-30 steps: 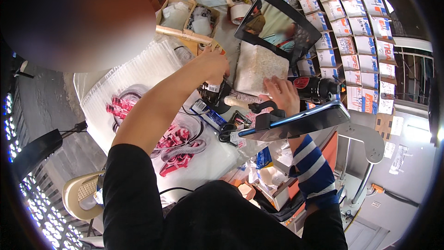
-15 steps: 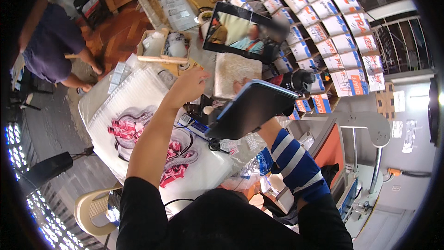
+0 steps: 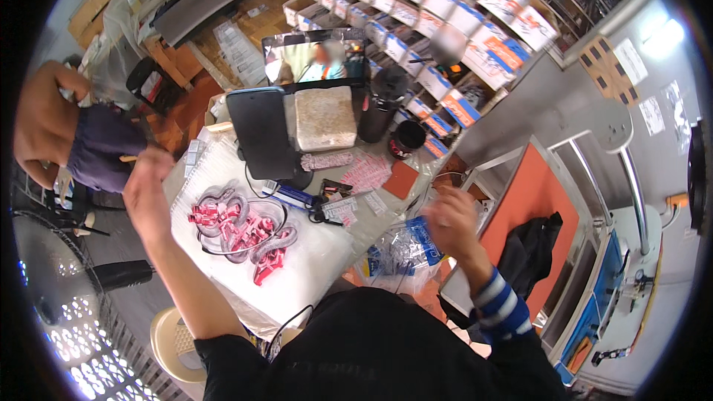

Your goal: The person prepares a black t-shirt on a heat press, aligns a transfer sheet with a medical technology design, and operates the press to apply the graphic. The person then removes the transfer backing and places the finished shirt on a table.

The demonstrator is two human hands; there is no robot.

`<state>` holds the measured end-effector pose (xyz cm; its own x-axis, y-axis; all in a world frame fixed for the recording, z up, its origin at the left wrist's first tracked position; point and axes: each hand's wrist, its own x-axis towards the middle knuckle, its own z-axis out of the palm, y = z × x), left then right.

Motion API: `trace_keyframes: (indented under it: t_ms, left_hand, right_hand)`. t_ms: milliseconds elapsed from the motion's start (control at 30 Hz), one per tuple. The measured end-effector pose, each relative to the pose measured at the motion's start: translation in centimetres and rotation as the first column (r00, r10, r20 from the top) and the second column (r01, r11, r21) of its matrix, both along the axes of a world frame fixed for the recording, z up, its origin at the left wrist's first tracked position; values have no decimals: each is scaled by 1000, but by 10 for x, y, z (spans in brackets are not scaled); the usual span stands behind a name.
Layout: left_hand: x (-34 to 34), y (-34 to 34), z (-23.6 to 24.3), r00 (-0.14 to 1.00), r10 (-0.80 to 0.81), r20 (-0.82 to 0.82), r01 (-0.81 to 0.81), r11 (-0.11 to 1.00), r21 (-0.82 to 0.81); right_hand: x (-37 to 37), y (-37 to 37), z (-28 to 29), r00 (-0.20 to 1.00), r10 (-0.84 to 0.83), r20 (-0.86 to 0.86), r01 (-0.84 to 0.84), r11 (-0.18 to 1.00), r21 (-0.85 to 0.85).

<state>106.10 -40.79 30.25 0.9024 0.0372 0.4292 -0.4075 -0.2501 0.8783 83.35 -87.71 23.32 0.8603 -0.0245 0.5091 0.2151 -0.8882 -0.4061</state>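
My left hand (image 3: 151, 193) is raised at the left edge of the table, blurred by motion, beside a stack of white film sheets (image 3: 304, 252). The top sheet bears a print of a grey snake and red lettering (image 3: 241, 226). On the right, my right hand (image 3: 453, 226), also smeared, hovers near a clear plastic bag with blue print (image 3: 405, 252); a blue-and-white striped band circles that forearm. Neither hand visibly holds anything. Apart from both, a dark-screened phone or small tablet (image 3: 260, 134) stands upright at the back of the sheets, seemingly on a round black base.
Behind the phone are a pale block (image 3: 325, 119) and a tablet showing a picture (image 3: 316, 59). A black bottle (image 3: 382, 104) and dark jar (image 3: 407, 139) stand right of them, before labelled box shelves (image 3: 445, 0). An orange-topped press (image 3: 531, 208) is at right; another person (image 3: 104, 137) stands left.
My right hand has let go of the phone, which now stands upright on the table, and has drawn back right. My left hand has swung out to the left. The view has shifted.
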Motion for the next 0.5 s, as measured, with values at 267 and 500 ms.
trace_keyframes:
  t_ms: [267, 500]
  left_hand:
    - [-154, -224, 6, 226, -922, -314, 896, 323, -305]
    - [-292, -441, -70, 464, -868, -179, 754, 281, 593]
  right_hand:
    - [-287, -247, -46, 206, -934, -293, 949, 263, -171]
    - [-298, -207, -10, 716, -603, -351, 696, 576, 429]
